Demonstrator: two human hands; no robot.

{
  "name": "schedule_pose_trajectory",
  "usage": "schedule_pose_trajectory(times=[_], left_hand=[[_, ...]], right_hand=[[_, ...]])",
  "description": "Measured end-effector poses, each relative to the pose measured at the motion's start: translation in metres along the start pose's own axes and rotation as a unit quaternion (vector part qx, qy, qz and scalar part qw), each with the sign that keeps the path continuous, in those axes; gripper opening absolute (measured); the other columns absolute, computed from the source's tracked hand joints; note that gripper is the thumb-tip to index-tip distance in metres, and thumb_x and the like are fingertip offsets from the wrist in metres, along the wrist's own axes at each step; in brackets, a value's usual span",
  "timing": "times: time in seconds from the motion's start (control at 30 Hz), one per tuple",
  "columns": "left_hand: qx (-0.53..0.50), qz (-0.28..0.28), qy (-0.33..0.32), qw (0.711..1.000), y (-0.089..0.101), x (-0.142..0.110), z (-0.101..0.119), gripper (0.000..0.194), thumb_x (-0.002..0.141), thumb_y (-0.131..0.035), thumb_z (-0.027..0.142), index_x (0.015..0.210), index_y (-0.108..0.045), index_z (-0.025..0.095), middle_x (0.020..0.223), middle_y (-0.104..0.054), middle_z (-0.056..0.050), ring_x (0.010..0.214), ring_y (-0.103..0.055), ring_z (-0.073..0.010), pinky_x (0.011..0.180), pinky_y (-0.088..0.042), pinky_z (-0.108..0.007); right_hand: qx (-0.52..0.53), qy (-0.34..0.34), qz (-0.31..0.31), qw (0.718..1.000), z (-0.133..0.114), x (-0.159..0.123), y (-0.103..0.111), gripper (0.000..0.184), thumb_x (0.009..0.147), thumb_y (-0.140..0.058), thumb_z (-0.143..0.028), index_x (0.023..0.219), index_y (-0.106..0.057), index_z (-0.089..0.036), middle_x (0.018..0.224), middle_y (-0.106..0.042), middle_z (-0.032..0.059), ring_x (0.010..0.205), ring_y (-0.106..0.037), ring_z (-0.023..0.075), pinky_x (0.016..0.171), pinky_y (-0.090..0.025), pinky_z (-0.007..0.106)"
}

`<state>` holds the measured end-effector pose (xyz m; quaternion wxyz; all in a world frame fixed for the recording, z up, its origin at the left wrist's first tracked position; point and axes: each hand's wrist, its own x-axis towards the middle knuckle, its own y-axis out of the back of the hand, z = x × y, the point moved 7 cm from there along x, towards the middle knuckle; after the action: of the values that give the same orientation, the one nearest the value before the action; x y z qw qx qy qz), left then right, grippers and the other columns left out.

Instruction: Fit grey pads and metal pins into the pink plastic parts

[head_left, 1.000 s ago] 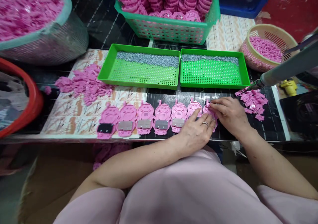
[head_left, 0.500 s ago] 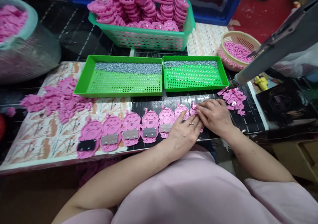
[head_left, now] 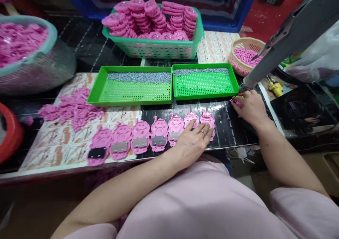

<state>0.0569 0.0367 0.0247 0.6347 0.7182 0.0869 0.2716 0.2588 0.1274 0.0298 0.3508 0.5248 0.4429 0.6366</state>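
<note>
Pink plastic housings (head_left: pixel 159 135) line the black mat (head_left: pixel 235 133), and the left hand (head_left: pixel 192 142) lies open, fingers spread across the end housing (head_left: pixel 208 120). The right hand (head_left: pixel 251 108) pinches a small pink piece (head_left: pixel 236 103) beside the grey tool barrel (head_left: pixel 255 75). One careless brush could knock the row askew, or that piece could slip!

A loose pale pink top (head_left: pixel 185 203) — short sleeves (head_left: pixel 299 210) — and a silver ring (head_left: pixel 201 132) (on the left hand (head_left: pixel 191 143)).
</note>
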Motion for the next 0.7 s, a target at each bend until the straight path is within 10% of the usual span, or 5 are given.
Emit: schedule_pose_trajectory(times=[0.43, 0.7], left_hand=[[-0.045, 0.068, 0.017, 0.997, 0.028, -0.007, -0.011, 0.024, 0.097, -0.053, 0.024, 0.116, -0.063, 0.013, 0.121, -0.068, -0.011, 0.115, -0.062, -0.0237, 0.104, -0.042, -0.047], [-0.049, 0.068, 0.056, 0.995, 0.04, -0.022, -0.031, 0.021, 0.094, -0.055, 0.018, 0.112, -0.066, 0.015, 0.116, -0.07, -0.01, 0.111, -0.064, -0.0242, 0.101, -0.045, -0.048]], right_hand=[[0.07, -0.074, 0.039, 0.994, 0.026, -0.027, 0.025, 0.03, 0.093, -0.05, -0.037, 0.103, -0.072, -0.019, 0.098, -0.073, 0.0104, 0.089, -0.061, 0.0252, 0.076, -0.043, 0.039], [0.275, 0.002, -0.117, 0.954, -0.032, -0.049, 0.013, 0.026, 0.088, -0.059, -0.044, 0.096, -0.075, -0.025, 0.083, -0.071, 0.0029, 0.075, -0.066, 0.0158, 0.068, -0.052, 0.03]])
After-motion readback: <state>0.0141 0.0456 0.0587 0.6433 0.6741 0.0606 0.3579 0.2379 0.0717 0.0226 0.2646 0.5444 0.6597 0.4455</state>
